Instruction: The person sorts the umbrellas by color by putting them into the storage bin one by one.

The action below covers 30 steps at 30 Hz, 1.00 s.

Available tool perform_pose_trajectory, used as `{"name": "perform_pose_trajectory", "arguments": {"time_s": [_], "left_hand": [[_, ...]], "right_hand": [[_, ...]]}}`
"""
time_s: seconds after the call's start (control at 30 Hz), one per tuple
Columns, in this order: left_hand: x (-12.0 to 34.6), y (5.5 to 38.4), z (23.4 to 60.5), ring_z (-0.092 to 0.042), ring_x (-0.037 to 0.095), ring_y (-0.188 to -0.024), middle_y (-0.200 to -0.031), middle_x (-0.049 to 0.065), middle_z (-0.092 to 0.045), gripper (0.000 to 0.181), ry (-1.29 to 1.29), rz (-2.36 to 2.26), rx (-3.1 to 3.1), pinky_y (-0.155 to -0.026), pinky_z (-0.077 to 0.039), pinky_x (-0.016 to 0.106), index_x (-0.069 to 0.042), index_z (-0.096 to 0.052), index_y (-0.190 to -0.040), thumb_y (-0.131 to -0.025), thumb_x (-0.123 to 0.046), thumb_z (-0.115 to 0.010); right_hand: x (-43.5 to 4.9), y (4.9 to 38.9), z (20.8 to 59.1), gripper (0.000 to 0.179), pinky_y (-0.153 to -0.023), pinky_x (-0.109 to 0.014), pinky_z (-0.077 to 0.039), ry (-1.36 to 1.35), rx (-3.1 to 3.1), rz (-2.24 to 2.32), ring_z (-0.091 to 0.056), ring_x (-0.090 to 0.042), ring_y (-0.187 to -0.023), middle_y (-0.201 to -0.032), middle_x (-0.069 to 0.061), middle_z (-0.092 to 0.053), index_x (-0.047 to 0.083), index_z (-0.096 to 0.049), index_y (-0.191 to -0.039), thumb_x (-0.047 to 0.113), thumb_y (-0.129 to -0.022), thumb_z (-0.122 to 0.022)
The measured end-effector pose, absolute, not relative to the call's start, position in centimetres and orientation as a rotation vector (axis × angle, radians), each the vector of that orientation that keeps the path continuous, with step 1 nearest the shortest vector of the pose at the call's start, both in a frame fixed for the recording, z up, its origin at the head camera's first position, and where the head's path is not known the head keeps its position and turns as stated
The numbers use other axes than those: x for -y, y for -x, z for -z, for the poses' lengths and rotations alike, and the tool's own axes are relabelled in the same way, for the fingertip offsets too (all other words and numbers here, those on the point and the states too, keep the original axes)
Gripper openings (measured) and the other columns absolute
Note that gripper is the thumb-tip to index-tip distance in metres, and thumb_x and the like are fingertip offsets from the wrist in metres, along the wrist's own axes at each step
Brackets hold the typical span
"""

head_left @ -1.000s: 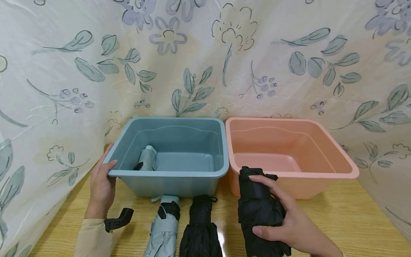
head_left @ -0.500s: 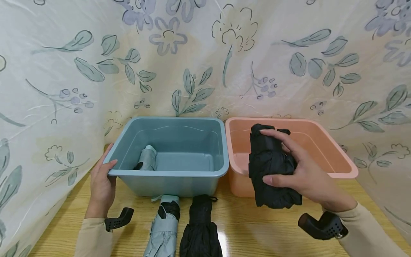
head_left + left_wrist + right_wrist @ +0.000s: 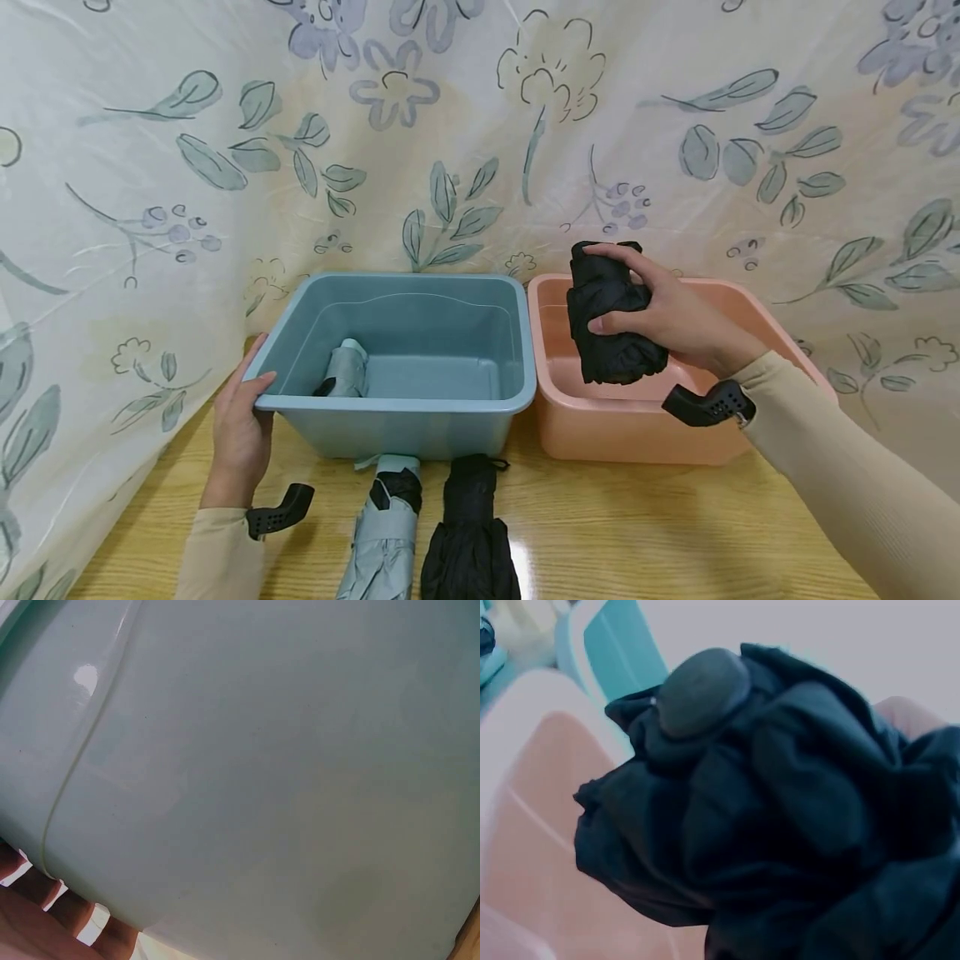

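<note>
In the head view my right hand (image 3: 667,312) grips a folded black umbrella (image 3: 611,325) above the left part of the pink bin (image 3: 697,408). The umbrella's dark rounded end (image 3: 703,690) and bunched fabric fill much of the right wrist view. My left hand (image 3: 242,421) holds the front left corner of the blue bin (image 3: 390,407), thumb at the rim and fingers along the outer side. Inside that bin, at its left, lies a small light blue-grey folded umbrella (image 3: 347,369). Only several fingers (image 3: 71,907) of the left hand show in the left wrist view, beside the bin wall.
Before the blue bin, a light blue-grey folded umbrella (image 3: 382,533) and another black folded umbrella (image 3: 470,533) lie side by side on the wooden table (image 3: 637,525). The two bins stand next to each other against a flowered cloth (image 3: 450,125).
My right hand has lifted the black umbrella from before the pink bin, up and away from me, to over that bin. My left hand has kept its place on the blue bin.
</note>
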<state>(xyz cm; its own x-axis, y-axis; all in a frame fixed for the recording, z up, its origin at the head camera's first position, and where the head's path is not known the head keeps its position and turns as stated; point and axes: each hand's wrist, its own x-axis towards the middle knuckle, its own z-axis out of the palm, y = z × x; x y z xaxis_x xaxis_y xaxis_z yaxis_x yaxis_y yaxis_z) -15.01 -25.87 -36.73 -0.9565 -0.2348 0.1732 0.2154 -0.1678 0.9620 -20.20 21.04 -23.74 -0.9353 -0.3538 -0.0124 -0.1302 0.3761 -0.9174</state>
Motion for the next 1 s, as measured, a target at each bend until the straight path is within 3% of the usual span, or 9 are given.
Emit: {"name": "perform_pose_trajectory", "arguments": {"time_s": [0.23, 0.5, 0.8, 1.0], "left_hand": [[25.8, 15.1, 36.8, -0.024, 0.025, -0.147, -0.164, 0.003, -0.027, 0.053, -0.028, 2.196, 1.815, -0.114, -0.025, 0.028, -0.023, -0.035, -0.16, -0.108, -0.018, -0.041], [25.7, 15.3, 36.7, -0.025, 0.024, -0.146, -0.164, 0.002, -0.027, 0.052, -0.014, 2.204, 1.803, -0.112, -0.027, 0.026, -0.022, -0.036, -0.159, -0.108, -0.016, -0.041], [25.9, 15.3, 36.6, -0.024, 0.024, -0.146, -0.164, 0.002, -0.026, 0.053, -0.026, 2.206, 1.807, -0.113, -0.026, 0.026, -0.022, -0.034, -0.16, -0.108, -0.017, -0.041], [26.0, 15.3, 36.7, -0.024, 0.024, -0.146, -0.164, 0.001, -0.026, 0.053, -0.017, 2.201, 1.812, -0.112, -0.026, 0.026, -0.021, -0.034, -0.16, -0.108, -0.017, -0.041]], "right_hand": [[-20.8, 23.4, 25.7, 0.082, -0.078, -0.049, -0.057, 0.389, -2.403, 1.498, -0.058, -0.04, -0.112, -0.143, -0.021, -0.04, 0.039, -0.036, -0.154, 0.018, -0.088, -0.08], [-20.3, 24.9, 27.5, 0.086, -0.082, -0.046, -0.056, 0.362, -2.382, 1.412, -0.047, -0.042, -0.128, -0.157, -0.018, -0.026, 0.032, -0.033, -0.157, 0.021, -0.087, -0.081], [-19.1, 26.2, 28.7, 0.079, -0.081, -0.049, -0.057, 0.37, -2.263, 1.428, -0.064, -0.04, -0.108, -0.151, -0.018, -0.03, 0.029, -0.036, -0.155, 0.015, -0.09, -0.078], [-18.9, 26.7, 29.3, 0.085, -0.086, -0.044, -0.056, 0.365, -2.307, 1.344, -0.056, -0.038, -0.117, -0.151, -0.019, -0.031, 0.025, -0.032, -0.156, 0.016, -0.087, -0.081]]}}
